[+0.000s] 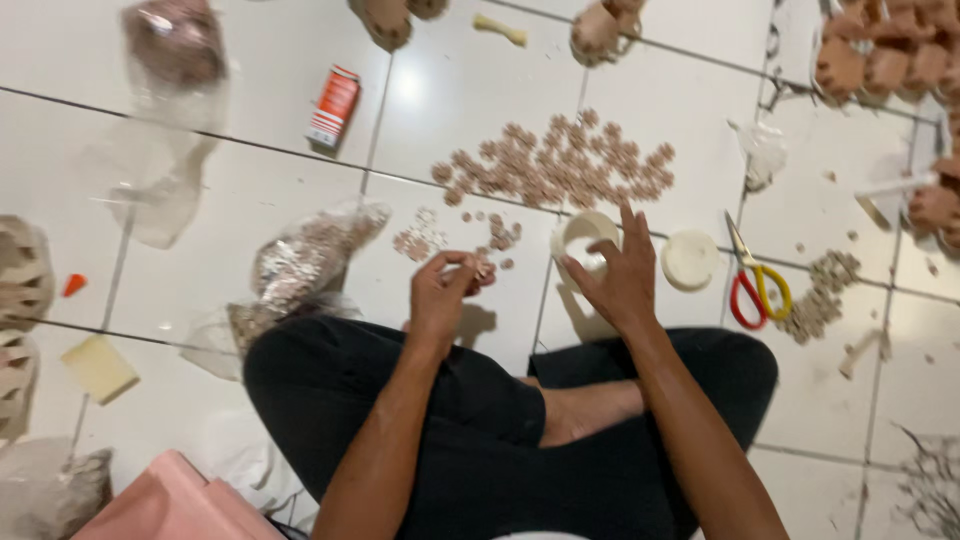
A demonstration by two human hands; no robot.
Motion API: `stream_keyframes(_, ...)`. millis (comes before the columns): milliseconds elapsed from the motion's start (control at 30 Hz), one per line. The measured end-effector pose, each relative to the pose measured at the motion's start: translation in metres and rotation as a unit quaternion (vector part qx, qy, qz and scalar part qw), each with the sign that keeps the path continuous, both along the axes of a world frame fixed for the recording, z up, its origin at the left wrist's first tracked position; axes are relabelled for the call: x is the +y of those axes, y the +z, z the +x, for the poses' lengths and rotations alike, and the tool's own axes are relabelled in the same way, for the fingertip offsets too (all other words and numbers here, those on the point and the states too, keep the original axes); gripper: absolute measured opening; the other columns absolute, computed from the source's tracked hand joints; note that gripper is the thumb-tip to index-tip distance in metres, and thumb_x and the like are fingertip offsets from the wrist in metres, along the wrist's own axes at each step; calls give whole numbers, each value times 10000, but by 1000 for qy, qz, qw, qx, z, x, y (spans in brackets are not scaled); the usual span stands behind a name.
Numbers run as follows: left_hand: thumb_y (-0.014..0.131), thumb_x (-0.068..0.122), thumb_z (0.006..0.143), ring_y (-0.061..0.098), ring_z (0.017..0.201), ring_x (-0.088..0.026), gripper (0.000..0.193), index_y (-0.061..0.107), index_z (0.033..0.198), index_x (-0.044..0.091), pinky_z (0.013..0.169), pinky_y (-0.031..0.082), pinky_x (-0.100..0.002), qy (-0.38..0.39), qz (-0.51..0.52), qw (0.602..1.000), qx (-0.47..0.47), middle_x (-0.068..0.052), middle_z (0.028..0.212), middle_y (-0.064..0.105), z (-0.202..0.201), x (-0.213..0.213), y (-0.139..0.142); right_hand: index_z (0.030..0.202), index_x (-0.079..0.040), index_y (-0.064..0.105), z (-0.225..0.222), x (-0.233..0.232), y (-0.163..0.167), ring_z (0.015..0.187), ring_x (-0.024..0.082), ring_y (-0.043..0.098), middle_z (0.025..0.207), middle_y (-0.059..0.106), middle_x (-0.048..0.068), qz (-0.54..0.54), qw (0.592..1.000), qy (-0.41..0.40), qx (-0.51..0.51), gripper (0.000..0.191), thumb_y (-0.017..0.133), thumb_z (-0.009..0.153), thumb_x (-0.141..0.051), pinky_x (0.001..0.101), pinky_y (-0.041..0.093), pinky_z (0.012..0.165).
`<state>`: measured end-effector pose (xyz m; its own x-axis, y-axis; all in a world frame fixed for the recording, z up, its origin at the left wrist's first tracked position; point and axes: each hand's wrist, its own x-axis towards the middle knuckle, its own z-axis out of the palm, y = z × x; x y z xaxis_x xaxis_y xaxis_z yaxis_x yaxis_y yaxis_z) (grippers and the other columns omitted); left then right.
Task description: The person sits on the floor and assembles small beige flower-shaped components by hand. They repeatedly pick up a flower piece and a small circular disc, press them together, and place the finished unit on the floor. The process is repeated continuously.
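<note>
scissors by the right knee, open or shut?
Open. The scissors lie flat on the tile floor with the red and yellow handle loops spread apart; the blades look slightly parted.

The floor (470,90) is glossy white tile crossed by dark grout lines. The discs (560,165) heaped toward its far edge are pinkish brown. The scissors (755,285) have 1 red and 1 yellow handle. The lid (690,260) and the cup (585,240) are cream white. The box (333,106) is orange-red with white stripes. The trousers (480,440) are black. The block (98,368) is pale yellow.
</note>
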<state>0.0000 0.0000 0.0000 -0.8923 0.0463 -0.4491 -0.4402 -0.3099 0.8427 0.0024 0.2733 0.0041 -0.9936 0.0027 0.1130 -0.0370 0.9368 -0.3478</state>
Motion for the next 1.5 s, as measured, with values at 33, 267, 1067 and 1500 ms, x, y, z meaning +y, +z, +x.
stream_keyframes(33, 636, 167, 1007, 766, 862, -208, 191, 676, 1067, -10, 734, 564, -283, -3, -1, 1000, 0, -182, 986, 789, -2, -2, -1, 921, -52, 754, 1, -4, 0, 1525, 482, 275, 1631, 345, 253, -9, 1000, 6, 11, 421, 795, 857, -466, 590, 297, 1178)
stream_keyframes(267, 588, 172, 1025, 783, 936, -232, 210, 619, 1125, -10, 784, 588, -286, -11, 30, 999, 22, -194, 1023, 784, -12, -6, -8, 890, -60, 739, 3, -13, 2, 1513, 466, 307, 1581, 437, 260, -43, 998, 31, 45, 274, 798, 859, -325, 584, 312, 1189)
stream_keyframes(1067, 572, 157, 1032, 727, 821, -111, 207, 689, 1123, 12, 733, 581, -253, -40, -75, 993, 85, -90, 877, 785, -13, 13, 1, 1137, -63, 727, 6, -127, 46, 961, 244, 703, 1107, 679, 104, -189, 964, 104, 154, 281, 821, 875, -30, 336, 594, 785)
stream_keyframes(1500, 578, 179, 1036, 699, 780, -75, 205, 685, 1137, 37, 684, 547, -240, -55, -116, 985, 113, -60, 834, 772, -25, 10, 6, 1203, -65, 731, -9, -127, 33, 967, 253, 681, 1106, 678, 99, -152, 966, 125, 169, 343, 822, 880, 10, 359, 582, 793)
